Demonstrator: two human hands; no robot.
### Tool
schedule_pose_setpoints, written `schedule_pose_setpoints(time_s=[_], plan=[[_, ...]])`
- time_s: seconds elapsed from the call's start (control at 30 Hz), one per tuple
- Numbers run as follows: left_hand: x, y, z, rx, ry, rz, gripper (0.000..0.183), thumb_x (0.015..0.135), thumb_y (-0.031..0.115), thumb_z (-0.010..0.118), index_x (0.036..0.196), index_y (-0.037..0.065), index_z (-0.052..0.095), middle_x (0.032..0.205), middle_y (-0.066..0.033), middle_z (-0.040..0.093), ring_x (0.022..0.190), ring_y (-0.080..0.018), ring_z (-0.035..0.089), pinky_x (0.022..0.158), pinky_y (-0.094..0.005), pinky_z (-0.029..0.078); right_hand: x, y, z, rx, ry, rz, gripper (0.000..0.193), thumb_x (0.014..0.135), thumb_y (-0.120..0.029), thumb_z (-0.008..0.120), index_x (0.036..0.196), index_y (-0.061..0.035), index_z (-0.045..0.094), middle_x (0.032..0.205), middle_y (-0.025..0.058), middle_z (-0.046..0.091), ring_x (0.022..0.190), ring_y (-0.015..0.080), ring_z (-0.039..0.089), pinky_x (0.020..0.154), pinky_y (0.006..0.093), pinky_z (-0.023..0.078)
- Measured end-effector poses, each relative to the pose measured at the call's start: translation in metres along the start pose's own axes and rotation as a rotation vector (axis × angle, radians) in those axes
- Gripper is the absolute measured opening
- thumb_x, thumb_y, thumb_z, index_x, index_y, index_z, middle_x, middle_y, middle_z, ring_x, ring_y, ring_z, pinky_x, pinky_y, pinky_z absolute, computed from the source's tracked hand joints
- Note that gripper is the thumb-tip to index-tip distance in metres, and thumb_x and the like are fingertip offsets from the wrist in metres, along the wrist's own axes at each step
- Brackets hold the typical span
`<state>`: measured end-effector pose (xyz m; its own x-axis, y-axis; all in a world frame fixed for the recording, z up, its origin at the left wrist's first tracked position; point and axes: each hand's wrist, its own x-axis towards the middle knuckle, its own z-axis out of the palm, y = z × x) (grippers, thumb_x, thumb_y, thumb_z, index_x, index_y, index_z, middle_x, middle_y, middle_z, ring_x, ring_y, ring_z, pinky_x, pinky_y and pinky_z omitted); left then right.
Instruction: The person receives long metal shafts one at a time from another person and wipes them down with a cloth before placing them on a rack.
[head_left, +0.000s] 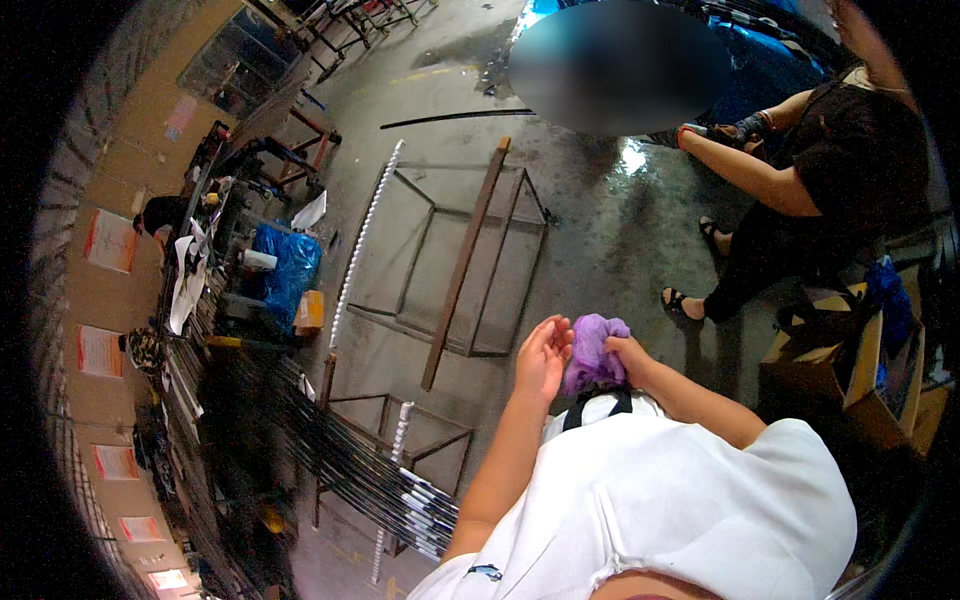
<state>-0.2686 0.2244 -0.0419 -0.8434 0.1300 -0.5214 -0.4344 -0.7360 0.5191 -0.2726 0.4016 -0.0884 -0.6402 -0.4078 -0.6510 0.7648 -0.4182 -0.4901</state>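
Observation:
A crumpled purple cloth (594,350) is bunched up in front of my body. My right hand (630,361) grips its right side, with the fingers wrapped into the fabric. Just to the left of the cloth is my left hand (546,352), raised with the palm turned toward it and the fingers loosely stretched. Nothing shows in that left palm; whether its fingertips touch the cloth I cannot tell.
Ahead stands a metal frame rack (480,215) with a long brown bar (465,265) across it. Long dark rods (350,450) lie at the lower left. Another person (840,160) is at the upper right, above an opened cardboard box (850,350). Blue plastic (290,262) sits left.

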Motion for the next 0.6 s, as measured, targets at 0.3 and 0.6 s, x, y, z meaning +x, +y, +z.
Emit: schedule_pose_setpoints(time_s=[0.3,0.6], plan=[[0.079,-0.014,0.051,0.055,-0.047,0.024,0.039,0.082,0.036,0.060,0.105,0.005,0.051,0.100,-0.0035,0.057,0.087,-0.0138,0.055,0.072,-0.0262,0.043,-0.026,-0.021,-0.001,0.000,0.078,0.006,0.034,0.069,-0.005,0.046,0.102,-0.0023,0.051,0.088,0.0107,0.059,0.077,0.0226,0.061,0.071,0.0353,0.051],[0.164,-0.038,0.097,-0.063,-0.078,0.037,0.072,0.072,0.054,0.061,0.116,0.003,0.037,0.114,-0.0108,0.047,0.102,-0.0203,0.049,0.082,-0.0292,0.043,-0.006,0.003,-0.067,0.179,0.175,0.057,0.030,0.067,-0.012,0.051,0.097,-0.0064,0.052,0.087,0.0095,0.058,0.079,0.0243,0.058,0.075,0.0366,0.048]])
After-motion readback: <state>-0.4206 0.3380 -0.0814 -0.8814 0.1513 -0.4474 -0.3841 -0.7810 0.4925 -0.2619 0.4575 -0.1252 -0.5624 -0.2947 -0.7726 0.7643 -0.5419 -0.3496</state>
